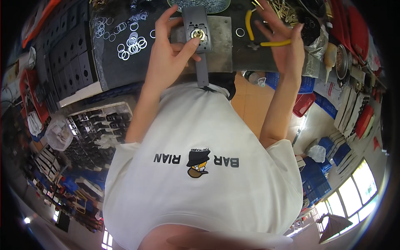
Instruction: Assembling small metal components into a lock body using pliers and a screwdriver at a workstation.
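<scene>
My left hand (pixel 168 58) grips a dark grey lock plate (pixel 195 16) at the far middle of the bench. Its thumb presses on a round brass fitting (pixel 198 34) set in the plate, and the other fingers lie along the left side. Beneath it is a grey metal block (pixel 221 43), with a narrow grey bar (pixel 202 71) pointing toward me. My right hand (pixel 287 48) hovers at the far right, its fingers apart, close to yellow-handled pliers (pixel 250 27) and a pile of brass pins (pixel 285 10). Its fingertips are partly blurred.
Loose flat rings (pixel 134 43) lie left of the plate. A bowl of small metal parts (pixel 216 6) stands beyond it. Dark lock plates (pixel 71 62) are laid in rows at the left. Red bins (pixel 346 25) and a clear plastic bag (pixel 318 46) crowd the right side.
</scene>
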The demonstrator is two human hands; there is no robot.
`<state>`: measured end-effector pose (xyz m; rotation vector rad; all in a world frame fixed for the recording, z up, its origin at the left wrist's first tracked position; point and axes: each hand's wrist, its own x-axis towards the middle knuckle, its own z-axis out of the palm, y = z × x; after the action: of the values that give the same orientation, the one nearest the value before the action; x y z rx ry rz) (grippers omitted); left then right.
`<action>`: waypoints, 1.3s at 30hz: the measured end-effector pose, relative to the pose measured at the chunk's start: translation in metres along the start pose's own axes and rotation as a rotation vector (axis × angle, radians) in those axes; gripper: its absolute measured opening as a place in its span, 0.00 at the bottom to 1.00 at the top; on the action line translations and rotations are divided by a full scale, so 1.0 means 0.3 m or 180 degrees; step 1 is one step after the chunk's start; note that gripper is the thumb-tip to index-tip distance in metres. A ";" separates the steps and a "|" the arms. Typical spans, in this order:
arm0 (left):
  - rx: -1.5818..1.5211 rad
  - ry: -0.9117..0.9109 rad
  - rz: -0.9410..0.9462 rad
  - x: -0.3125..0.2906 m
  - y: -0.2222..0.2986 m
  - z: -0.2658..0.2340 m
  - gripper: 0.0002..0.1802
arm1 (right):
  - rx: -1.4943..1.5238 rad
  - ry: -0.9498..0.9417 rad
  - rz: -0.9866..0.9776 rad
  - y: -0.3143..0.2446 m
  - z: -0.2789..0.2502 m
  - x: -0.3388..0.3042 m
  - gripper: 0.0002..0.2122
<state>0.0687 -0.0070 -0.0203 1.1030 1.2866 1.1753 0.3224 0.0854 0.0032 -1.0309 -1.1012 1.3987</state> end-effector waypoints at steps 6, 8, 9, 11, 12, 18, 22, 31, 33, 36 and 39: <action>-0.0096 -0.0104 -0.0103 -0.003 -0.013 0.008 0.44 | 0.1122 -0.0731 0.0578 0.134 -0.070 -0.020 0.45; 0.0009 0.0039 -0.0052 -0.011 -0.004 0.018 0.42 | 0.1470 -0.0540 0.0355 0.143 -0.057 -0.020 0.44; 0.0108 0.0177 0.0011 -0.015 -0.003 0.021 0.41 | 0.1806 -0.0344 0.0122 0.113 -0.015 -0.014 0.42; 0.0873 0.0509 0.0505 -0.021 -0.009 0.001 0.35 | 0.1321 0.0138 0.0165 0.062 -0.008 -0.021 0.35; 0.1641 0.0830 0.1010 -0.026 -0.010 -0.007 0.31 | 0.1348 -0.0486 -0.0066 0.078 -0.069 -0.011 0.35; 0.1745 0.0067 0.1944 -0.094 0.065 0.097 0.14 | 0.1157 -0.1576 -0.0262 0.139 -0.023 -0.053 0.29; 0.2722 -0.1547 0.1747 -0.114 0.027 0.167 0.17 | 0.1422 -0.1533 0.0068 0.151 -0.028 -0.049 0.28; 0.3346 -0.1962 0.1236 -0.116 0.008 0.224 0.23 | 0.1270 -0.1160 0.0144 0.130 -0.034 -0.066 0.31; 0.3410 -0.1943 0.1234 -0.118 0.005 0.228 0.23 | 0.1391 -0.1349 0.0359 0.147 -0.035 -0.058 0.31; 0.3456 -0.1877 0.1227 -0.123 -0.003 0.237 0.25 | 0.1462 -0.1094 0.0342 0.144 -0.020 -0.066 0.30; 0.3478 -0.1814 0.1268 -0.128 0.002 0.242 0.26 | 0.1595 -0.0652 0.0177 0.139 -0.013 -0.077 0.29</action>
<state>0.1432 -0.0414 -0.0155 2.3592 1.2511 0.2510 0.3197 0.0608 -0.0377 -0.5691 -0.8030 1.7393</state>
